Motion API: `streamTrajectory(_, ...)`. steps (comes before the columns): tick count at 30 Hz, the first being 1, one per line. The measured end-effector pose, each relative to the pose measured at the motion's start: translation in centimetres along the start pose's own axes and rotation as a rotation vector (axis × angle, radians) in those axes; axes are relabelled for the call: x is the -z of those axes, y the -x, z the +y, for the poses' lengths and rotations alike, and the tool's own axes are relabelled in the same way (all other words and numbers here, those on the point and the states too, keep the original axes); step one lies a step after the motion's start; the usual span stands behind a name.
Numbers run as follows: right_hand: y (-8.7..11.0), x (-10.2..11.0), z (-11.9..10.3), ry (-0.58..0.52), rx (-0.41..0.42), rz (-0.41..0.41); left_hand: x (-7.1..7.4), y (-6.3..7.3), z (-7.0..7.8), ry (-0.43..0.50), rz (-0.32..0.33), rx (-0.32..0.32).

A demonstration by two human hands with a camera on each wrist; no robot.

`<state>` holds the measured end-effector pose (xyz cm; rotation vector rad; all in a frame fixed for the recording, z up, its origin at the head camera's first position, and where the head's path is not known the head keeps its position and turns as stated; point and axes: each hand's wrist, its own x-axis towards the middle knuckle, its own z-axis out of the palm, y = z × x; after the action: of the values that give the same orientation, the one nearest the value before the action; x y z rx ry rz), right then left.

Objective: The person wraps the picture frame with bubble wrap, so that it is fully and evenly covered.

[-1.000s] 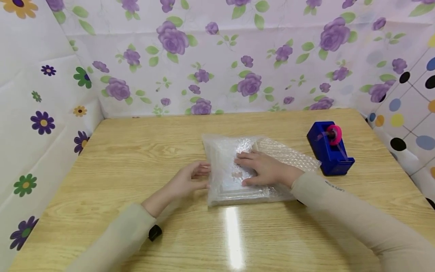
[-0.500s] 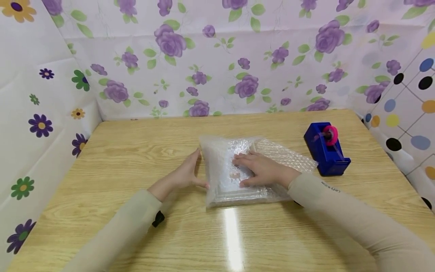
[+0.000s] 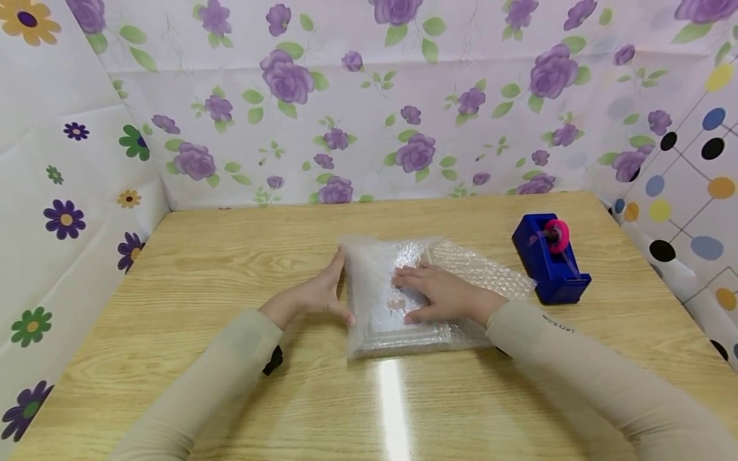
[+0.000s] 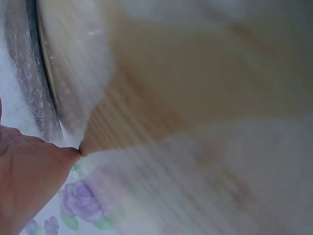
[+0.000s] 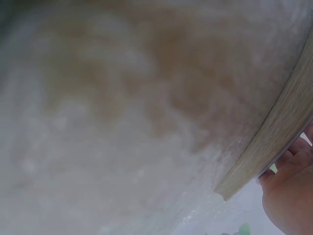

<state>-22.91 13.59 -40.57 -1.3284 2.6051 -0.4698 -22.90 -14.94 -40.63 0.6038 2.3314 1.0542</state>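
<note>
A flat, square, frame-like thing wrapped in bubble wrap (image 3: 369,288) lies on the table, with a small pinkish mark showing through its pale middle. My left hand (image 3: 319,293) is at its left edge, thumb and fingers spread apart along that side. On top, my right hand (image 3: 441,294) rests with its fingers extended to the left. A loose flap of bubble wrap (image 3: 487,269) sticks out to the right behind that hand. In the left wrist view, the wrap (image 4: 29,73) appears beside my hand (image 4: 29,181). Blurred wrap fills most of the right wrist view.
To the right of the package stands a blue tape dispenser (image 3: 548,269) with a pink-cored roll (image 3: 557,235), close to the flap's tip. The wood-patterned table (image 3: 242,250) is enclosed by a floral sheet (image 3: 369,128) at the back and patterned sheets at both sides.
My left hand has gone from bent fingers near the package's left edge to a wide spread along it. The right hand stays on top. The head view has shifted slightly.
</note>
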Motion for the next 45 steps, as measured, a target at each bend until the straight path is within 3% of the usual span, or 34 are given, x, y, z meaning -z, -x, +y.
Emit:
streamTrajectory(9, 0.2, 0.2, -0.2, 0.017, -0.037, -0.003, 0.0, -0.3, 0.0, -0.095, -0.009, -0.091)
streamTrajectory(13, 0.1, 0.1, -0.1, 0.013, -0.018, 0.006, 0.2, -0.3, 0.1, -0.154, -0.020, -0.098)
streamTrajectory(23, 0.0, -0.1, 0.1, 0.005, -0.012, 0.032, 0.4, -0.5, 0.8, -0.352, -0.026, -0.010)
streamTrajectory(32, 0.4, 0.0, 0.0, 0.005, -0.001, 0.061, -0.3, -0.4, 2.1, -0.445, 0.012, 0.055)
streamTrajectory(35, 0.4, -0.1, 0.1, 0.015, 0.005, 0.055, -0.5, -0.3, 2.5, -0.563, 0.043, 0.030)
streamTrajectory(39, 0.4, -0.1, 0.2, 0.018, 0.009, 0.036, -0.6, -0.4, 2.7, -0.669, 0.066, -0.064)
streamTrajectory(42, 0.5, 0.0, 0.2, 0.018, -0.006, 0.017, -0.6, -0.5, 2.9, -0.675, 0.047, -0.094)
streamTrajectory(45, 0.6, 0.2, 0.3, 0.038, -0.027, 0.007, -0.5, -0.9, 3.1, -0.669, 0.015, -0.079)
